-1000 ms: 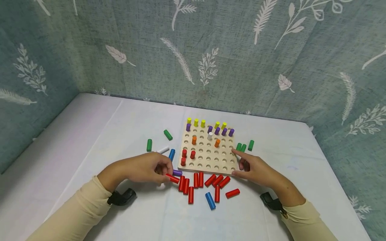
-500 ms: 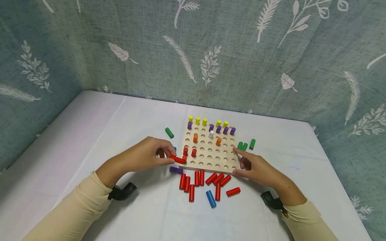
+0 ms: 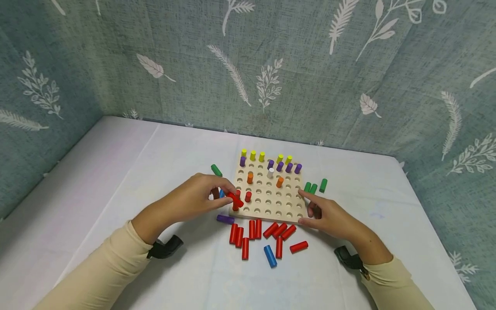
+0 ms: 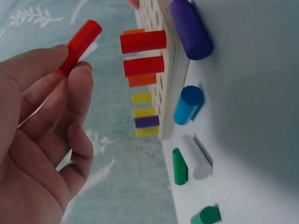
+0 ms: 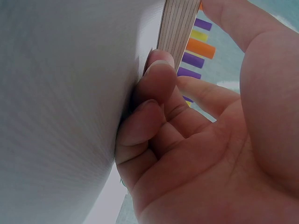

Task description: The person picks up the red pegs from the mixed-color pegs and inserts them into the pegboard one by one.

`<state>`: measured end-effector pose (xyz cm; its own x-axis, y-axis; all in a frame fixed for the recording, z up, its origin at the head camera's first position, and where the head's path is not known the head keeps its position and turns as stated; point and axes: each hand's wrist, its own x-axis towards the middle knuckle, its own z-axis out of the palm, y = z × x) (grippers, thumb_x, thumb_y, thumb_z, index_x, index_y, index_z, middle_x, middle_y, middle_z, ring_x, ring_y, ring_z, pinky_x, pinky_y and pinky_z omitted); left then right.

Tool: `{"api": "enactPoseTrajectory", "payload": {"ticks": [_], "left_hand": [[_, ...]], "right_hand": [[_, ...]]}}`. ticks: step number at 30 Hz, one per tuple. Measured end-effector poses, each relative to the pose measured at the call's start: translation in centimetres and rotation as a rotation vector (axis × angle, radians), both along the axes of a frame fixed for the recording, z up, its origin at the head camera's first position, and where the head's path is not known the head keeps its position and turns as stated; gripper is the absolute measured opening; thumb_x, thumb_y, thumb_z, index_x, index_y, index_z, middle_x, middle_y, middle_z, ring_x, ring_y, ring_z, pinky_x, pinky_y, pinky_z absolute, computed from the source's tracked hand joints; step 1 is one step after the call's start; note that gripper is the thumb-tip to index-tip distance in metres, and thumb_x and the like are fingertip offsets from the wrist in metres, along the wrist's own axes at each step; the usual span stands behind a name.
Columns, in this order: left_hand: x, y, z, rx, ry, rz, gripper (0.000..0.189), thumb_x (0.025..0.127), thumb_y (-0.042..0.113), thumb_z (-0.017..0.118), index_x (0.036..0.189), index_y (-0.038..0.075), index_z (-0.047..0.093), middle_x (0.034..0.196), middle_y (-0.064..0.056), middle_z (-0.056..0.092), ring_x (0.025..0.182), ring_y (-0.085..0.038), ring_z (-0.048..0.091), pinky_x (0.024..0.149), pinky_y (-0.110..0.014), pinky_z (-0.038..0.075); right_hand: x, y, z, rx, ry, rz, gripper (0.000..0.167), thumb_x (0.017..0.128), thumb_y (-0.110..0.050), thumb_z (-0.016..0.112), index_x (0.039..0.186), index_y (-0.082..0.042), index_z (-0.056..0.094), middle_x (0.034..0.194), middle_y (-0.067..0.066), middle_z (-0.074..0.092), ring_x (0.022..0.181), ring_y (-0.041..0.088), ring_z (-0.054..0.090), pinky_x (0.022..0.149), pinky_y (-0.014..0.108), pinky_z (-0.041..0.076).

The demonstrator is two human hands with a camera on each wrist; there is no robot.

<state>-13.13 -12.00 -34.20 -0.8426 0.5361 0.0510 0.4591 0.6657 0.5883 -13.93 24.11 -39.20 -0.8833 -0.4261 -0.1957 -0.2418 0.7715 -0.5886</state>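
Observation:
My left hand (image 3: pixel 193 198) pinches a red peg (image 4: pixel 83 44) between thumb and fingertips, tilted above the front left corner of a wooden pegboard (image 3: pixel 267 217). Close under it in the head view, a few red pegs (image 3: pixel 248 196) stand in the board's holes. My right hand (image 3: pixel 329 217) grips the board at its right front corner, thumb at the front edge and index finger on the right side. In the right wrist view its other fingers curl against the board's layered edge (image 5: pixel 175 35). Yellow pegs (image 3: pixel 262 156) and purple pegs (image 3: pixel 280 166) stand in the back rows.
Several loose red pegs (image 3: pixel 245 249) and a blue peg (image 3: pixel 270 256) lie before the board. A purple peg (image 3: pixel 225 219) lies at its front left. Green pegs (image 3: pixel 323 185) lie to the right. A white peg (image 4: pixel 195 156) and another blue peg (image 4: pixel 188 105) lie left of it.
My left hand has lifted the red peg from beside the loose red pegs and carried it forward and right, over the board's front left corner. The right hand has stayed at the board.

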Motion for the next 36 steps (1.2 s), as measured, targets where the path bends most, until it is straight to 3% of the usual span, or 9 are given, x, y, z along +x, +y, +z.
{"api": "enactPoseTrajectory", "payload": {"ticks": [5, 10, 20, 29, 36], "left_hand": [[0.1, 0.7, 0.1, -0.024, 0.067, -0.004, 0.024, 0.088, 0.016, 0.077, 0.112, 0.017, 0.075, 0.099, 0.008, 0.074, 0.075, -0.006, 0.058, 0.061, -0.020, 0.050], [0.2, 1.5, 0.1, -0.065, 0.078, 0.002, 0.026, 0.088, 0.019, 0.078, 0.114, 0.017, 0.074, 0.105, 0.006, 0.074, 0.073, -0.006, 0.057, 0.063, -0.019, 0.051], [0.5, 2.5, -0.5, -0.105, 0.183, 0.037, 0.019, 0.089, 0.019, 0.076, 0.108, 0.022, 0.075, 0.099, 0.009, 0.069, 0.065, -0.003, 0.052, 0.056, -0.018, 0.047], [0.6, 3.2, -0.8, -0.087, 0.173, 0.048, 0.020, 0.089, 0.018, 0.076, 0.108, 0.022, 0.076, 0.107, 0.006, 0.071, 0.067, -0.005, 0.052, 0.058, -0.019, 0.046], [0.8, 3.6, -1.0, -0.084, 0.156, 0.037, 0.022, 0.089, 0.016, 0.076, 0.110, 0.020, 0.075, 0.112, 0.006, 0.073, 0.083, -0.008, 0.060, 0.069, -0.022, 0.051]], "right_hand": [[0.1, 0.0, 0.1, 0.000, -0.015, -0.010, 0.083, 0.084, -0.029, 0.081, 0.153, -0.009, 0.040, 0.086, 0.002, 0.053, 0.078, 0.015, 0.050, 0.060, 0.020, 0.044], [0.2, 0.0, 0.1, 0.002, -0.012, -0.009, 0.082, 0.084, -0.027, 0.081, 0.153, -0.008, 0.040, 0.086, 0.002, 0.053, 0.077, 0.015, 0.049, 0.060, 0.020, 0.043], [0.0, 0.0, 0.0, 0.000, -0.008, -0.013, 0.082, 0.084, -0.028, 0.081, 0.153, -0.009, 0.040, 0.086, 0.002, 0.053, 0.077, 0.016, 0.049, 0.060, 0.020, 0.043], [-0.1, 0.0, 0.0, 0.005, -0.010, -0.016, 0.085, 0.083, -0.029, 0.083, 0.153, -0.010, 0.040, 0.087, 0.002, 0.053, 0.077, 0.015, 0.049, 0.060, 0.020, 0.043], [-0.2, -0.1, 0.1, 0.014, -0.013, -0.013, 0.091, 0.079, -0.028, 0.086, 0.154, -0.009, 0.039, 0.086, 0.002, 0.053, 0.077, 0.016, 0.049, 0.060, 0.021, 0.042]]}}
